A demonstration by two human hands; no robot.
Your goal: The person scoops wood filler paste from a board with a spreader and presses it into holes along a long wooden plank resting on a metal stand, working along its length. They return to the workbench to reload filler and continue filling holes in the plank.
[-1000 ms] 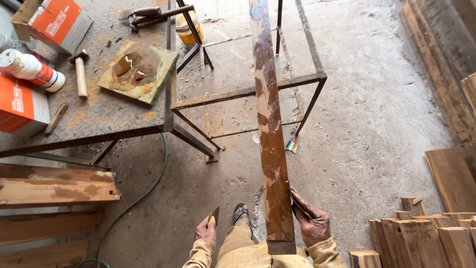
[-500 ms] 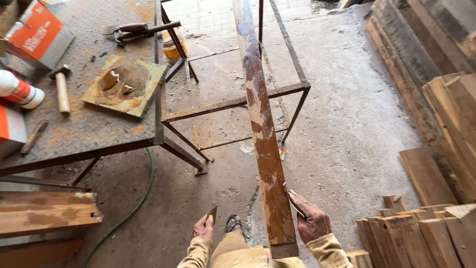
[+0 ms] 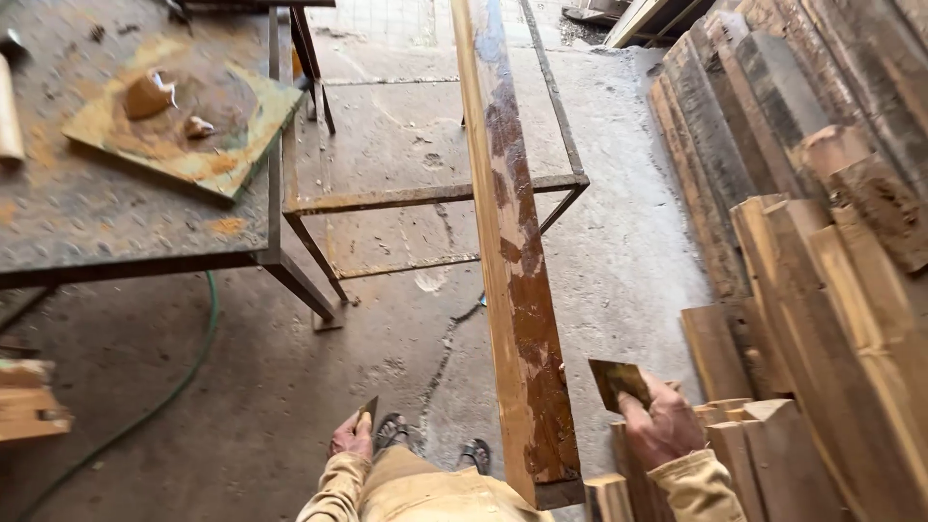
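Head view, looking down. A long wooden plank (image 3: 512, 251) runs from the near centre up to the far top edge, its near end low between the person's arms, its far part lying over a rusty metal frame (image 3: 435, 196). The plank's face is pale yellow wood on the left side, patched with dark brown coating on the right and toward the near end.

The right hand (image 3: 657, 425) sits just right of the plank's near end, fingers closed on a flat, dark scraper blade (image 3: 619, 380) whose edge is close to the plank's side; actual contact cannot be told. The left hand (image 3: 353, 437) hangs low on the left, well apart from the plank, closed on a small flat blade (image 3: 368, 411) that sticks up above the fingers. Both sleeves are tan.

Two sandalled feet (image 3: 430, 440) show on the concrete floor (image 3: 290, 387) between the hands.

Far left: a worn metal surface (image 3: 87, 222) carrying a stained square board (image 3: 184, 121) with two lumps of brown paste on it. A green hose (image 3: 174, 387) curves across the floor beneath.

Right side: stacked weathered planks (image 3: 822, 213) lean and lie in a heap, with shorter cut timber ends (image 3: 735, 435) near the right hand.
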